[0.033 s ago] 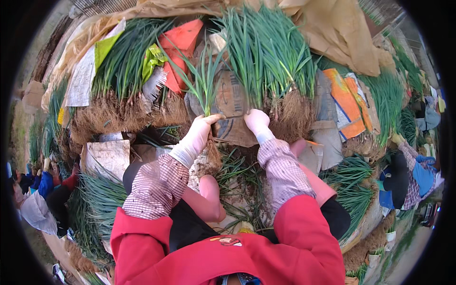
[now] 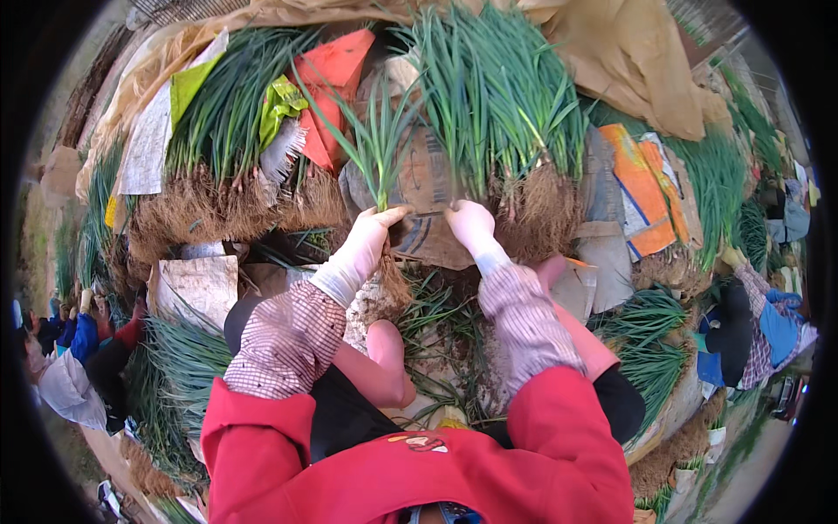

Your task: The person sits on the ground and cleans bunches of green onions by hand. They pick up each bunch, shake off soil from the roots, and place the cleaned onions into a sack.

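The bunch of green plants (image 2: 381,170) stands upright before the left part of the brown sack (image 2: 425,179). Our left hand (image 2: 367,237) grips it low, fingers wrapped firmly around it. Our right hand (image 2: 474,227) is at the sack's near right, fingers drawn together; we cannot tell whether they pinch something thin. Left of the sack we see a red sheet (image 2: 339,68) and a rooted pile (image 2: 231,113); right of it, a taller pile (image 2: 502,96).
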Tool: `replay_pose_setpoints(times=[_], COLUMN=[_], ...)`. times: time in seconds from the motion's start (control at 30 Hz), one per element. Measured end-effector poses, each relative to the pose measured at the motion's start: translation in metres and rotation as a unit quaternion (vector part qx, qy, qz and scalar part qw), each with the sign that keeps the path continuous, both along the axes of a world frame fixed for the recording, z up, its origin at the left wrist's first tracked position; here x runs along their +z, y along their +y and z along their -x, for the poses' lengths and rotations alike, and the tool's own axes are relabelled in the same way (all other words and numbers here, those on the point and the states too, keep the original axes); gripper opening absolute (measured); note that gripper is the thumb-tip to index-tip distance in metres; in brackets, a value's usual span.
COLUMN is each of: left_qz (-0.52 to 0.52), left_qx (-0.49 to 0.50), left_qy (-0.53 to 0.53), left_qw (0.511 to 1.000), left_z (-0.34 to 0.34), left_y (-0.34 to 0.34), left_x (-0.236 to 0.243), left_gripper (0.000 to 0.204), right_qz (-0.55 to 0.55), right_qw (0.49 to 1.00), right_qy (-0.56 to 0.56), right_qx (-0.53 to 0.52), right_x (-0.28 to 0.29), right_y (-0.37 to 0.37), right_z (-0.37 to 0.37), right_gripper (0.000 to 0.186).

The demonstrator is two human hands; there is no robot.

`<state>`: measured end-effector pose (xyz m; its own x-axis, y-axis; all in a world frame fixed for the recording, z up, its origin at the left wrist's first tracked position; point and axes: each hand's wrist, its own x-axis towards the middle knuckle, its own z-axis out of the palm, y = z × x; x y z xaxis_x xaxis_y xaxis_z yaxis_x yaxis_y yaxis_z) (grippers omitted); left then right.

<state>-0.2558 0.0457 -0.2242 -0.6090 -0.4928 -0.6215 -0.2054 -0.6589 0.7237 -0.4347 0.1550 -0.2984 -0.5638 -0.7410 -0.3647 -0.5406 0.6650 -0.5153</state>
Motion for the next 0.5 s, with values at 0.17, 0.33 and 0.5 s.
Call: replay_pose_setpoints(times=[0.17, 0.33, 0.5], left_qz=[-0.060, -0.007, 0.004], left_qx=[-0.096, -0.066, -0.044], left_qy=[-0.001, -0.011, -0.020], left_qw=[0.994, 0.998, 0.999], left_z=[0.008, 0.033, 0.028], left_y=[0.002, 0.015, 0.023], left_x=[-0.034, -0.015, -0.007], left_gripper=[0.028, 0.020, 0.019], right_qz=[0.120, 0.223, 0.354], right_qw=[0.963, 0.892, 0.647], right_qy=[-0.190, -0.379, -0.569], right_qx=[0.147, -0.104, -0.364], right_x=[0.068, 0.049, 0.021], right_y=[0.037, 0.027, -0.014], right_z=[-0.055, -0.011, -0.041], right_gripper=[0.036, 0.048, 0.020])
